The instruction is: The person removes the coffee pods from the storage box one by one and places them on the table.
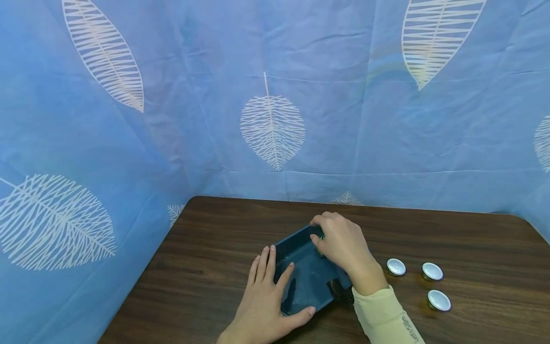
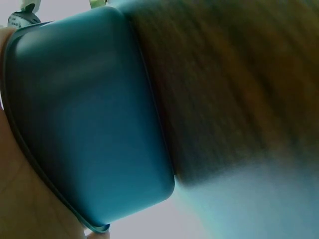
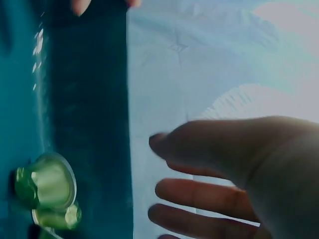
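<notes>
A dark blue rectangular tray (image 1: 307, 274) lies at an angle on the table. My left hand (image 1: 266, 296) rests spread over its left corner, fingers straight along the rim and thumb at the near edge. Above the far corner is my right hand (image 1: 341, 241), fingers apart and loosely bent. The right wrist view shows that hand (image 3: 209, 184) holding nothing, beside the tray wall (image 3: 89, 99). Green coffee capsules (image 3: 52, 181) lie inside the tray by that wall, mostly hidden by the right hand in the head view. The left wrist view shows the tray's outer side (image 2: 94, 119).
Three more capsules, one nearest the tray (image 1: 396, 267), one behind (image 1: 432, 271) and one in front (image 1: 439, 300), stand lid up on the wooden table (image 1: 197, 272) to the right. A blue leaf-print cloth (image 1: 331, 129) hangs behind the table's far edge.
</notes>
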Demonstrator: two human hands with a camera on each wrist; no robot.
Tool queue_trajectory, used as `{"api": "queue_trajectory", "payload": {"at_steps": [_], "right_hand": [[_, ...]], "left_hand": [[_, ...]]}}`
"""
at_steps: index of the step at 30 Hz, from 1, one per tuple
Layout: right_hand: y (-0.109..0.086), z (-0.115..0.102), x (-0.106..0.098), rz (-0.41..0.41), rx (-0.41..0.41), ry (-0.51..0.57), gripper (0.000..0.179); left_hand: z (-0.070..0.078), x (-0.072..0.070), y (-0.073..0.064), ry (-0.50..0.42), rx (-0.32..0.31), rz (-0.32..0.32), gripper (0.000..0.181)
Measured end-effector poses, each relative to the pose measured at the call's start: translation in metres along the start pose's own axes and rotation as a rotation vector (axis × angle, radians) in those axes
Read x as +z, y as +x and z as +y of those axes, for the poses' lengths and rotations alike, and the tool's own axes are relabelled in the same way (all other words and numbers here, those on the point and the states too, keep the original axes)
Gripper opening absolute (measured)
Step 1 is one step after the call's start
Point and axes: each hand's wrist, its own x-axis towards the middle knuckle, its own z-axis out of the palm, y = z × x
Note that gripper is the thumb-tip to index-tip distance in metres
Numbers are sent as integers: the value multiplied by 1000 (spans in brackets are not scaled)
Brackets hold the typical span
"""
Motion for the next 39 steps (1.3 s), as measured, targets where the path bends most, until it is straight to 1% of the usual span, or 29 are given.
{"api": "queue_trajectory", "payload": {"at_steps": [3, 5, 6, 9, 12, 16, 20, 24, 30, 35, 39], "right_hand": [[1, 0, 2, 39, -14, -83, 28], [2, -1, 3, 38, -14, -98, 29], [3, -1, 3, 27, -13, -89, 29], [4, -1, 4, -35, 5, -13, 29], [5, -1, 4, -123, 31, 116, 28], [6, -1, 6, -232, 71, 240, 25], [7, 0, 9, -299, 109, 292, 24], [8, 2, 13, -343, 147, 310, 28], [8, 9, 14, -375, 193, 345, 34], [8, 13, 13, -367, 229, 379, 37], [8, 14, 12, -362, 249, 375, 36]], "left_hand": [[0, 1, 1, 8, -5, -3, 88], [0, 1, 2, 14, -10, -11, 88], [-1, 1, 2, 20, -13, -17, 88], [-1, 1, 3, 22, -22, -44, 89], [-2, 0, 4, 27, -30, -67, 89], [-2, 0, 4, 14, -30, -68, 89], [-2, 0, 3, -3, -24, -57, 87], [-3, 1, 3, 1, -17, -47, 85], [-2, 1, 3, 10, -2, -29, 86], [-1, 1, 3, 19, 6, -10, 87], [-1, 2, 3, 20, -6, -20, 87]]}}
